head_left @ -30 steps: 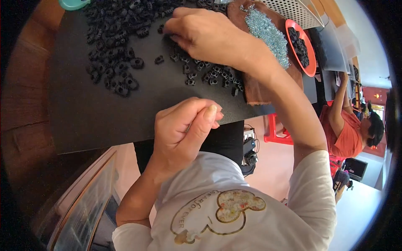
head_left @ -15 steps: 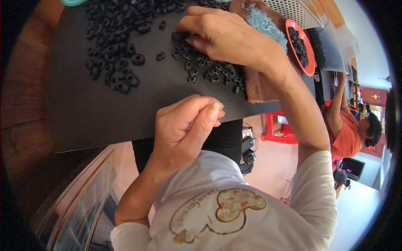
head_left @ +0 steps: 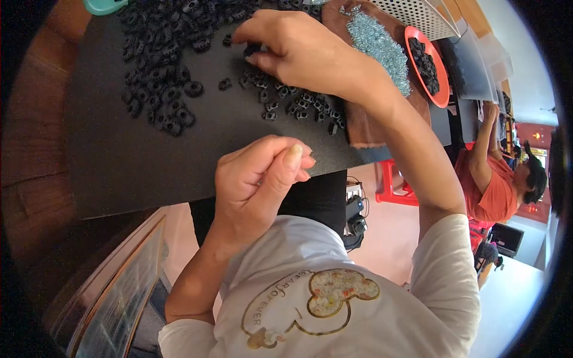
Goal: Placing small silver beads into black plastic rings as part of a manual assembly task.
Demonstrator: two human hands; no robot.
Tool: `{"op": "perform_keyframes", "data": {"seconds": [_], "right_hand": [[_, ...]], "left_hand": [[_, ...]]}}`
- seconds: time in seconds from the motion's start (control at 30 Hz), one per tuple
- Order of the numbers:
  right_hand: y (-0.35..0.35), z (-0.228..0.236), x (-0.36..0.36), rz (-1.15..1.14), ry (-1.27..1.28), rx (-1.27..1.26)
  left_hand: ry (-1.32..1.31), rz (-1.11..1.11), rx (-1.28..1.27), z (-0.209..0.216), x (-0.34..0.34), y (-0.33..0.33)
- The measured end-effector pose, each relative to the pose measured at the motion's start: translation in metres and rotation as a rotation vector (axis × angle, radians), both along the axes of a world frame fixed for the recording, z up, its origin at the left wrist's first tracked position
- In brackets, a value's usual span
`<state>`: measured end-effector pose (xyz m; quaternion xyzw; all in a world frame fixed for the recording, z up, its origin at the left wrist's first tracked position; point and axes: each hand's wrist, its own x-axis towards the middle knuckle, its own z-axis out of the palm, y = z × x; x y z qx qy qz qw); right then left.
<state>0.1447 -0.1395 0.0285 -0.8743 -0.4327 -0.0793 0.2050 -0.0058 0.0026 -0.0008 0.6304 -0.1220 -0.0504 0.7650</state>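
My left hand is closed in front of the table's near edge, thumb laid over curled fingers; whatever is inside is hidden. Over the dark table, my right hand reaches in from the right. Its thumb and forefinger bracket a small black plastic part, partly hidden by the fingers. Under and beside that hand lies a loose group of small black plastic parts. One loose part sits apart, left of them. Farther left spreads a big heap of rounder black ring-shaped parts.
A brown cloth bears a pile of clear small pieces. Beyond it are a red plate of black bits and a white perforated basket. A teal container is at far left. Another person works at right.
My right hand has moved slightly left, its fingers nearer a loose black part. My left hand stays closed in nearly the same place. The view has shifted a little.
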Motion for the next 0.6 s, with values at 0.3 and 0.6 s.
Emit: {"op": "perform_keyframes", "data": {"seconds": [0.3,0.6], "right_hand": [[-0.017,0.009,-0.030,-0.066,0.665,0.488],[-0.013,0.023,-0.090,-0.128,0.885,0.769]], "left_hand": [[0.114,0.028,-0.060,0.002,0.000,0.000],[0.234,0.101,-0.394,-0.006,0.008,-0.001]]}}
